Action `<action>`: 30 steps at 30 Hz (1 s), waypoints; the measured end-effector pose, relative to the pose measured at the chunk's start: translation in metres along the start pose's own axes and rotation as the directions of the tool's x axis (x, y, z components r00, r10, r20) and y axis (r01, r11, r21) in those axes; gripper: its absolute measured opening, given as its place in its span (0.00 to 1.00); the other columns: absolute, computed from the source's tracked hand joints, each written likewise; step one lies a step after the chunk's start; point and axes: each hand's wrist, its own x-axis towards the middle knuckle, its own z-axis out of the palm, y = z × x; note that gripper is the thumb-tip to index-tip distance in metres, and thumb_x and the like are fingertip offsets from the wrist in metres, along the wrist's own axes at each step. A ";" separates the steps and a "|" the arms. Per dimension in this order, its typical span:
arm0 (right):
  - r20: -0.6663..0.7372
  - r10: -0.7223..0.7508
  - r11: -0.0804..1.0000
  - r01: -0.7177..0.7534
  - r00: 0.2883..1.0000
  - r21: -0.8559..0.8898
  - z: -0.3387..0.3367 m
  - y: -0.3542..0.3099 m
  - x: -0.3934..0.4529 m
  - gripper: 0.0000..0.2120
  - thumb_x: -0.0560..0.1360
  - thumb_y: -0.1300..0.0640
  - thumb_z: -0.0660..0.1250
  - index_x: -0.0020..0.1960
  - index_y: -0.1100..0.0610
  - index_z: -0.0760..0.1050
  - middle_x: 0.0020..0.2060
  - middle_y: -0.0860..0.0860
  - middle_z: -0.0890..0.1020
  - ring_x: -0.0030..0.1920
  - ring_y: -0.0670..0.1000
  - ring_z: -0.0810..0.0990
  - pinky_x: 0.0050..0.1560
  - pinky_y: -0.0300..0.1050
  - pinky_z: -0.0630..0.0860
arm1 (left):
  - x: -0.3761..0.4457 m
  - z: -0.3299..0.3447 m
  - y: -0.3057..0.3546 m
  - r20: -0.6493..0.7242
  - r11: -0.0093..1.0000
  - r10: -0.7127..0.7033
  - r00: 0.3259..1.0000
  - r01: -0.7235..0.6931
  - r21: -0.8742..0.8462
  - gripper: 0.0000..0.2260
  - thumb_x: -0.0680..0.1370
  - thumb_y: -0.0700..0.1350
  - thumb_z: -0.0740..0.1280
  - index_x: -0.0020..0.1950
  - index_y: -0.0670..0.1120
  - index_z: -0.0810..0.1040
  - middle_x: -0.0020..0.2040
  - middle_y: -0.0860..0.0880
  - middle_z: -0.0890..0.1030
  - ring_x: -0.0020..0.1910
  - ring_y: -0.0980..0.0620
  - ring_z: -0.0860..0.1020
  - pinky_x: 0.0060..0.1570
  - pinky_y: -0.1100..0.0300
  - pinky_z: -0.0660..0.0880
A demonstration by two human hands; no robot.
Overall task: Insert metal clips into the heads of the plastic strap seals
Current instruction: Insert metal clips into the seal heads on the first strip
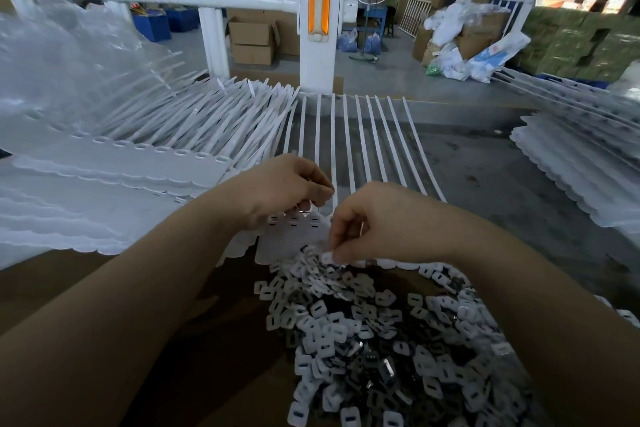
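- While left hand [287, 189] pinches the heads of a white, joined strap seal sheet [301, 236] mid-bench, slotted heads face up.
- Right hand [367, 222] pinches one clip over the grey metal clips [374, 340] pile.

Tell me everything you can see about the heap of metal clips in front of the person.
The heap of metal clips is a loose pile of small, flat, roughly square pieces, each with a slot in the middle. They look like pale grey to dark metal, some shiny. They lie at every angle, overlapping, on a brown surface nearest the person. The far edge of the pile reaches the white strap seals. The right hand pinches a clip at that edge.
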 end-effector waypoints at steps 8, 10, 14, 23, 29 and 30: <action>-0.338 0.113 0.991 -0.081 0.934 0.108 -0.015 0.010 -0.003 0.04 0.69 0.52 0.76 0.38 0.48 0.82 0.32 0.42 0.83 0.33 0.42 0.81 0.30 0.35 0.77 | -0.002 -0.004 0.006 0.329 0.960 -0.073 0.941 0.157 -0.234 0.08 0.77 0.41 0.69 0.54 0.41 0.81 0.45 0.44 0.85 0.35 0.56 0.80 0.33 0.66 0.75; -0.356 0.108 0.991 -0.075 0.928 0.107 -0.015 0.008 -0.003 0.05 0.69 0.53 0.77 0.37 0.48 0.81 0.31 0.43 0.83 0.31 0.41 0.81 0.31 0.36 0.78 | -0.001 -0.003 0.007 0.332 0.946 -0.069 0.941 0.167 -0.278 0.08 0.75 0.41 0.70 0.53 0.40 0.81 0.43 0.45 0.85 0.36 0.57 0.81 0.34 0.67 0.77; -0.304 0.123 0.987 -0.084 0.945 0.139 -0.013 0.007 -0.001 0.06 0.68 0.55 0.78 0.38 0.49 0.81 0.33 0.46 0.84 0.33 0.46 0.83 0.36 0.45 0.82 | 0.000 -0.004 0.007 0.271 0.937 -0.056 0.961 0.145 -0.318 0.11 0.68 0.38 0.74 0.50 0.41 0.81 0.39 0.46 0.84 0.36 0.56 0.82 0.36 0.67 0.78; -0.187 0.242 0.960 -0.262 0.952 -0.094 -0.002 0.022 0.002 0.10 0.71 0.51 0.75 0.47 0.42 0.76 0.41 0.42 0.78 0.42 0.41 0.77 0.37 0.38 0.73 | 0.001 0.001 0.003 -0.036 0.996 0.058 0.998 -0.060 -0.070 0.07 0.73 0.34 0.73 0.47 0.43 0.81 0.37 0.47 0.85 0.34 0.56 0.83 0.31 0.69 0.76; -0.174 0.253 0.960 -0.269 0.952 -0.075 0.001 0.026 0.003 0.13 0.69 0.50 0.76 0.50 0.41 0.75 0.41 0.39 0.73 0.41 0.40 0.74 0.34 0.36 0.67 | 0.008 0.008 -0.005 -0.112 0.984 0.135 0.984 -0.120 0.135 0.06 0.73 0.38 0.74 0.44 0.49 0.82 0.36 0.51 0.85 0.34 0.57 0.83 0.39 0.61 0.80; -0.173 0.252 0.960 -0.268 0.952 -0.075 0.001 0.026 0.003 0.13 0.69 0.50 0.76 0.50 0.41 0.75 0.41 0.39 0.73 0.41 0.40 0.74 0.34 0.36 0.67 | 0.009 0.009 -0.005 -0.110 0.979 0.148 0.983 -0.130 0.155 0.07 0.72 0.39 0.75 0.43 0.50 0.82 0.36 0.52 0.85 0.34 0.58 0.82 0.39 0.61 0.79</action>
